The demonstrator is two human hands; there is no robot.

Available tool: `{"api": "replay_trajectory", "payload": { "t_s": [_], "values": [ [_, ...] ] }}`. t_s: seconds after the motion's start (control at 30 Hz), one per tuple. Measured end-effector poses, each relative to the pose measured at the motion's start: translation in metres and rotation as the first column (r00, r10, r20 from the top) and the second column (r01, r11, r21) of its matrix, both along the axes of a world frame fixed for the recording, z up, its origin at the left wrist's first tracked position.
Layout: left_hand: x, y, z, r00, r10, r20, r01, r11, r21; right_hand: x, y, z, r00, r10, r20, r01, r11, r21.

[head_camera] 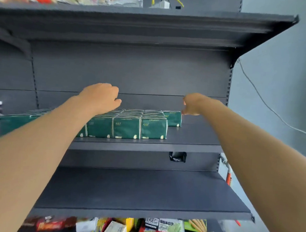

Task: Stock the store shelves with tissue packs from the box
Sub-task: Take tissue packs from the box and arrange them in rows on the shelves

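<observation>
Dark green tissue packs (pixel 126 126) stand in rows on the middle grey shelf (pixel 192 136), several across and several deep. One pack (pixel 173 118) sits at the back right end of the rows. My left hand (pixel 100 98) hovers over the tops of the packs, fingers curled down, holding nothing I can see. My right hand (pixel 192 104) is just right of the back-right pack, fingertips at its side edge, fingers loosely bent. The box is not in view.
The shelf part right of the packs is bare. A lower grey shelf (pixel 144 192) juts out below. Mixed snack boxes (pixel 159 231) lie under it. The top shelf (pixel 145 16) carries bags and cables. A white cable (pixel 260 97) hangs on the right wall.
</observation>
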State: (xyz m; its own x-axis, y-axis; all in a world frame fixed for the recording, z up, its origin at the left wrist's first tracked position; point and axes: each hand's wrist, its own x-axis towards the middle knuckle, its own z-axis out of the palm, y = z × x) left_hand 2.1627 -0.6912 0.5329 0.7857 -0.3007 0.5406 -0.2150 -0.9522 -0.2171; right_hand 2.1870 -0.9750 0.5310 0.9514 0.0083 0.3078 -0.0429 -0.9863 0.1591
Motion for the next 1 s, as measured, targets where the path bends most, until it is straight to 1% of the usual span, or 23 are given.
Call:
{"api": "replay_trajectory", "payload": {
  "t_s": [0.13, 0.27, 0.5, 0.57, 0.7, 0.83, 0.93, 1.0],
  "values": [
    [-0.066, 0.036, 0.021, 1.0, 0.002, -0.001, -0.002, 0.999, 0.046, -0.064, 0.042, 0.017, 0.995, 0.017, 0.101, -0.019, 0.999, 0.027],
    [-0.129, 0.065, 0.046, 0.999, 0.007, -0.052, -0.004, 0.998, 0.062, -0.126, 0.089, 0.035, 0.992, 0.074, 0.103, -0.078, 0.996, 0.035],
    [-0.204, 0.11, 0.068, 0.994, 0.091, -0.062, -0.087, 0.994, 0.064, -0.196, 0.137, 0.064, 0.987, 0.106, 0.119, -0.108, 0.994, 0.013],
    [-0.227, 0.12, 0.072, 0.991, 0.126, -0.042, -0.123, 0.99, 0.069, -0.217, 0.146, 0.071, 0.982, 0.129, 0.139, -0.132, 0.991, 0.01],
    [-0.264, 0.134, 0.078, 0.987, 0.152, 0.057, -0.156, 0.985, 0.071, -0.254, 0.159, 0.082, 0.972, 0.167, 0.168, -0.172, 0.985, 0.015],
    [-0.291, 0.136, 0.066, 0.98, 0.186, 0.071, -0.191, 0.979, 0.069, -0.282, 0.165, 0.073, 0.962, 0.22, 0.163, -0.23, 0.972, 0.044],
    [-0.307, 0.135, 0.043, 0.979, 0.195, 0.053, -0.199, 0.977, 0.081, -0.298, 0.167, 0.048, 0.961, 0.236, 0.141, -0.248, 0.966, 0.075],
    [-0.315, 0.134, 0.022, 0.983, 0.183, 0.021, -0.184, 0.979, 0.084, -0.305, 0.171, 0.024, 0.965, 0.24, 0.101, -0.249, 0.964, 0.093]
  ]
}}
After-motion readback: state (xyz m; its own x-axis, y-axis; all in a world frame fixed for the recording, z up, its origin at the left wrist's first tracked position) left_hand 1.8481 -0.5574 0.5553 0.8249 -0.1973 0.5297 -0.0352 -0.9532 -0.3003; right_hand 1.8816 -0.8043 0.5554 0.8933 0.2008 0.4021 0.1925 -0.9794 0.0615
